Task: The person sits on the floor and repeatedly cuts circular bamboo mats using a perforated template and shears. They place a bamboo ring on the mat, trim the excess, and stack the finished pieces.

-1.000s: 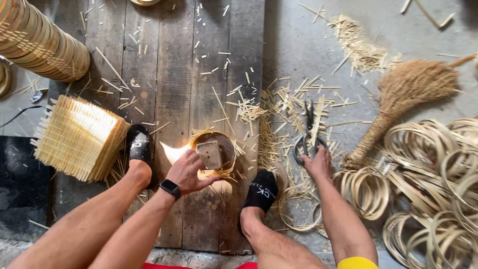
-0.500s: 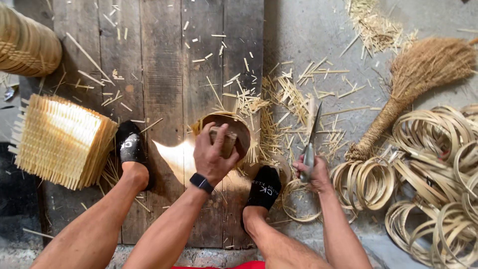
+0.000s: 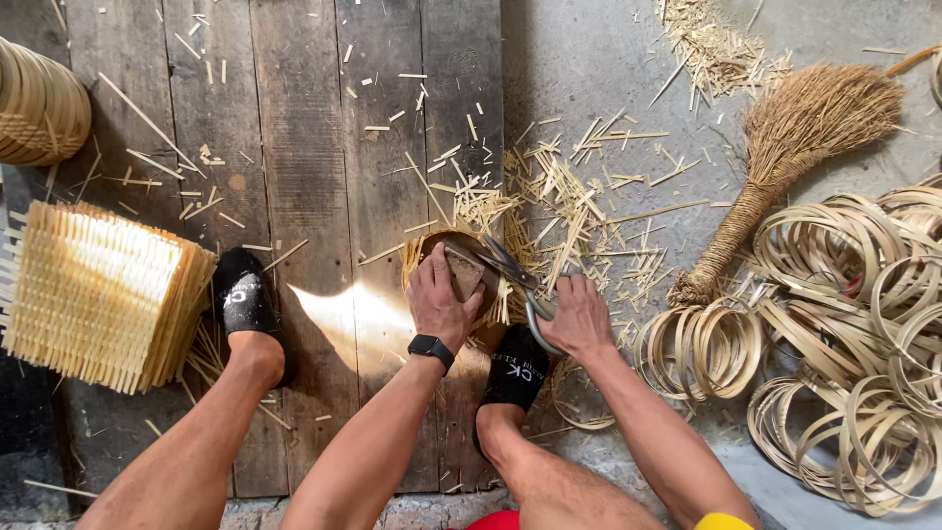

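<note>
1. A small round woven bamboo piece point(image 3: 461, 257) lies on the wooden floor planks point(image 3: 294, 147), between the person's two feet, with a flat brown block point(image 3: 464, 272) pressed on top of it.
2. The left hand point(image 3: 442, 299) lies over the block and the woven piece, fingers curled down around them in a closed grip; a black watch point(image 3: 430, 348) sits on that wrist.
3. The right hand point(image 3: 579, 316) has its grip closed around the handles of metal shears point(image 3: 515, 275), whose blades slant up and left to the edge of the woven piece, just beside the left hand's fingers.
4. Cut bamboo splinters point(image 3: 569, 191) lie scattered around the piece and across the grey concrete point(image 3: 608, 69) to the right.
5. Black slippers point(image 3: 243, 299) cover both feet; the right foot touches the woven piece's lower edge.
6. A stack of square woven bamboo mats point(image 3: 98, 290) lies at the left, near the left foot.
7. A straw hand broom point(image 3: 785, 157) lies at the upper right, above a heap of coiled bamboo strip hoops point(image 3: 854, 324).
8. A round woven basket point(image 3: 34, 103) shows at the upper left edge.
</note>
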Action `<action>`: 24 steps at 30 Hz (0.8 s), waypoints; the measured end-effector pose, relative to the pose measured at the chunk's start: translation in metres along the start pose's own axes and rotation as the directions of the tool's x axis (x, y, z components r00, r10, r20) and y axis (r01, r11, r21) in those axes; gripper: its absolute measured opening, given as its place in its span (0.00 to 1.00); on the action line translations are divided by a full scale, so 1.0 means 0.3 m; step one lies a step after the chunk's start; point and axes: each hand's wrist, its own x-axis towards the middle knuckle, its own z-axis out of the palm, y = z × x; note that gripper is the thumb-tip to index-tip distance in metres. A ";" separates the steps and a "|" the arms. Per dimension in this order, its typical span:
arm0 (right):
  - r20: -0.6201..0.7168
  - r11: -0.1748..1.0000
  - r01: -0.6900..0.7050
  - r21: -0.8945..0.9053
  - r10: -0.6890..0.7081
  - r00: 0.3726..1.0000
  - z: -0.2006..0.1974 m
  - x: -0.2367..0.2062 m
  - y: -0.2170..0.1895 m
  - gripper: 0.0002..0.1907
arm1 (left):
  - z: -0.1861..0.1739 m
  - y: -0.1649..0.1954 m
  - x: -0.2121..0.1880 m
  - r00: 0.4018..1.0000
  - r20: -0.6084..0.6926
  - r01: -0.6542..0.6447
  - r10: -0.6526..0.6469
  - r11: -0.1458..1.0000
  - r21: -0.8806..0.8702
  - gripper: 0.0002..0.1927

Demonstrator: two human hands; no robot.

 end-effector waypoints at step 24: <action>-0.280 0.952 0.232 -0.198 -0.282 0.918 0.035 0.154 0.115 0.21 | -0.116 -0.019 0.104 0.915 0.241 -0.331 0.322 0.944 -0.003 0.51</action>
